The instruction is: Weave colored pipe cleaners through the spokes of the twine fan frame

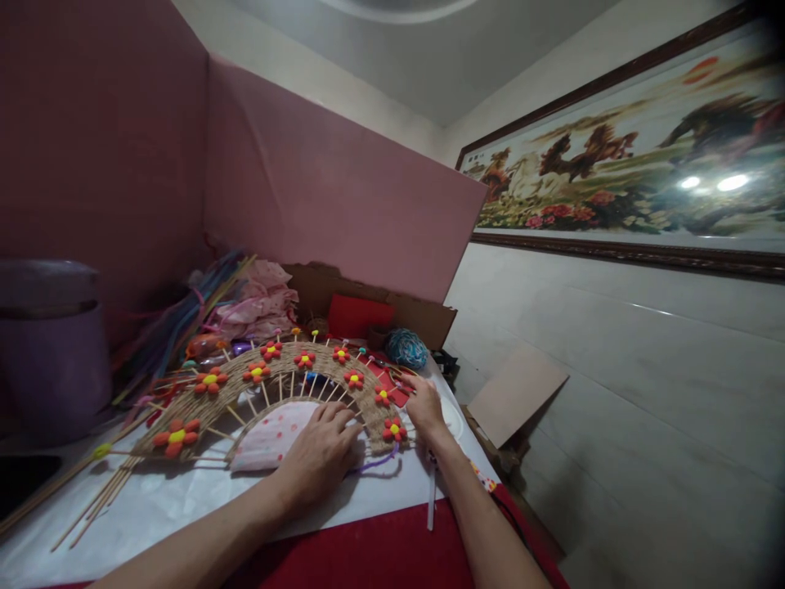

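A fan-shaped arch of woven jute on wooden sticks lies on the white-covered table, studded with several red clay flowers with yellow centres. My left hand rests palm down with fingers spread on the sticks at the arch's inner edge, beside a white dotted face mask. My right hand is at the arch's right end, fingers curled at the jute near a red flower; what they pinch is hidden. A purple pipe cleaner curls below.
A pink cardboard screen stands behind. Coloured pipe cleaners, pink cloth, a red box and a blue yarn ball lie at the back. A purple container stands left. A framed horse painting hangs on the right wall.
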### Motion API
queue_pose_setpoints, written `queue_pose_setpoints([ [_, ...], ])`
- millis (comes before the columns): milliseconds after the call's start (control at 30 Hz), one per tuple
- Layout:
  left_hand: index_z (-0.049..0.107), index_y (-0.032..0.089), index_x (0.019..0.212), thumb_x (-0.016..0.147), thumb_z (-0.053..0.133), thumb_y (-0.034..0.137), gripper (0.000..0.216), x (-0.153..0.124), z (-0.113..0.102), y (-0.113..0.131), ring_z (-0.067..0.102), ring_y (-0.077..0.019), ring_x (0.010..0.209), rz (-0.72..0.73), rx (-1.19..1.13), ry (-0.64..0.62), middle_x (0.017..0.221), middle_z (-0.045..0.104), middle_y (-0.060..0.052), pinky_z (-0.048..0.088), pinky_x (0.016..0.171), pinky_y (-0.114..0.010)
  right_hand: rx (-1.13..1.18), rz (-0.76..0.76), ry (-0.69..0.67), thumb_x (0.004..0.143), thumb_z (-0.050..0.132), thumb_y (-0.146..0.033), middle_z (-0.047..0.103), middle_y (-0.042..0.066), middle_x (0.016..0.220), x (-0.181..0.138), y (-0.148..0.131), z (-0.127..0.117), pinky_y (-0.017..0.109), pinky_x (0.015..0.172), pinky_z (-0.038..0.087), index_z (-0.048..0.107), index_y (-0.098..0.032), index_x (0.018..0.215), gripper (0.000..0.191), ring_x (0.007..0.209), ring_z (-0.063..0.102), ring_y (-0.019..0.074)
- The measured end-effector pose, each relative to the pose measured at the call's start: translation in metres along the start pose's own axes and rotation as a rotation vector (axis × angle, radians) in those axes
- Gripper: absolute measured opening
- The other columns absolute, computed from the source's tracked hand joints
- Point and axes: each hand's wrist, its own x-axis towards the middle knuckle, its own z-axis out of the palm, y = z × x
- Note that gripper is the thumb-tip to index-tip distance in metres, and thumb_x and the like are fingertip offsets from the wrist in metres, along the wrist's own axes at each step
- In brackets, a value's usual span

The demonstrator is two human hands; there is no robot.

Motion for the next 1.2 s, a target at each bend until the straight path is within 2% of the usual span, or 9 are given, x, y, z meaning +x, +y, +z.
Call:
queue_pose_setpoints([
  [267, 0.057, 0.018, 0.085, 0.078, 0.054, 0.016, 0.008, 0.001, -0.002, 0.001, 0.046, -0.0260, 0.099, -0.006, 0.015, -0.015, 0.097, 0.058, -0.008, 0.036, 0.089, -0.043, 0.024, -0.026, -0.033, 0.070, 0.048, -0.006, 0.069, 0.006, 0.100, 0.003, 0.009, 0.009, 0.033, 0.085, 0.042, 0.068, -0.018, 0.100, 0.039, 0.099, 0.058, 0.0219],
  [500, 0.057, 0.017, 0.086, 0.078, 0.054, 0.016, 0.009, 0.001, -0.002, 0.002, 0.046, -0.0258, 0.099, -0.013, 0.030, -0.024, 0.097, 0.058, -0.008, 0.037, 0.088, -0.042, 0.016, -0.025, -0.046, 0.071, 0.053, -0.013, 0.070, 0.006, 0.099, 0.004, 0.010, 0.012, 0.033, 0.085, 0.042, 0.070, -0.020, 0.097, 0.032, 0.099, 0.059, 0.0230],
  [733, 0.057, 0.017, 0.087, 0.077, 0.055, 0.015, 0.010, 0.001, -0.001, 0.001, 0.046, -0.0260, 0.100, 0.000, 0.034, -0.010, 0.097, 0.058, -0.008, 0.037, 0.088, -0.043, -0.041, 0.003, -0.060, 0.069, 0.046, -0.004, 0.069, 0.006, 0.101, 0.002, 0.012, 0.009, 0.034, 0.085, 0.042, 0.069, -0.021, 0.101, 0.042, 0.102, 0.056, 0.0238],
  [1000, 0.058, 0.017, 0.086, 0.079, 0.053, 0.016, 0.009, 0.002, -0.003, 0.003, 0.046, -0.0260, 0.099, -0.010, 0.029, -0.018, 0.097, 0.058, -0.009, 0.037, 0.088, -0.043, -0.070, 0.007, -0.065, 0.073, 0.044, -0.005, 0.069, 0.006, 0.101, 0.000, 0.011, 0.010, 0.034, 0.084, 0.042, 0.069, -0.021, 0.100, 0.040, 0.104, 0.055, 0.0236],
  [1200, 0.058, 0.017, 0.087, 0.079, 0.054, 0.016, 0.009, 0.001, -0.002, 0.002, 0.046, -0.0252, 0.099, -0.013, 0.024, -0.019, 0.098, 0.058, -0.008, 0.037, 0.088, -0.042, -0.095, 0.002, -0.068, 0.070, 0.045, -0.003, 0.070, 0.004, 0.099, 0.002, 0.014, 0.012, 0.032, 0.084, 0.041, 0.069, -0.023, 0.100, 0.043, 0.104, 0.055, 0.0224],
])
